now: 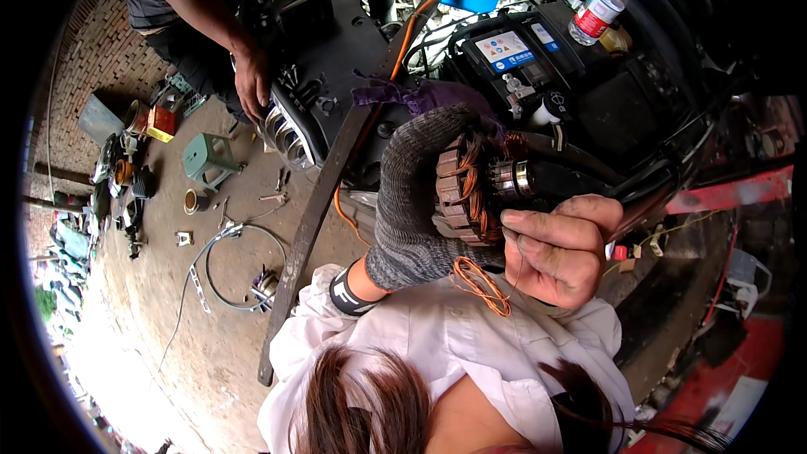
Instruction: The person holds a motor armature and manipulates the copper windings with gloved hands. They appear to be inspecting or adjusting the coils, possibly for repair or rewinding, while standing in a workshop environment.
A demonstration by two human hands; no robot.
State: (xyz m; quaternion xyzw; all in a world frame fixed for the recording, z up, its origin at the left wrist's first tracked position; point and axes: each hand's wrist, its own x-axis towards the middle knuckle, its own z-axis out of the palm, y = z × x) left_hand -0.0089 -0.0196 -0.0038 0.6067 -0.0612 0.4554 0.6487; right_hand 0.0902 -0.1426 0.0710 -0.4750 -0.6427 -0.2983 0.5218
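My left hand (pixel 408 202), in a grey knitted glove, is wrapped round a motor armature (pixel 462 189) with a slotted brown core and copper windings. The armature's ringed metal end (pixel 511 178) points to the right. Bare and close beside it, my right hand (pixel 559 252) has its thumb and fingers pinched together at the windings' edge, on what looks like a thin copper wire. A loose loop of copper wire (pixel 483 286) hangs below the armature, in front of my white shirt. Part of the core is hidden by the glove.
Beyond my hands lies an open engine bay with a black battery (pixel 513 55), a plastic bottle (pixel 603 4) and a purple rag (pixel 420 97). A long dark bar (pixel 315 227) slants down on the left. Another person's hand (pixel 250 80) rests by a headlight (pixel 290 134). A green stool (pixel 210 160) stands on the floor.
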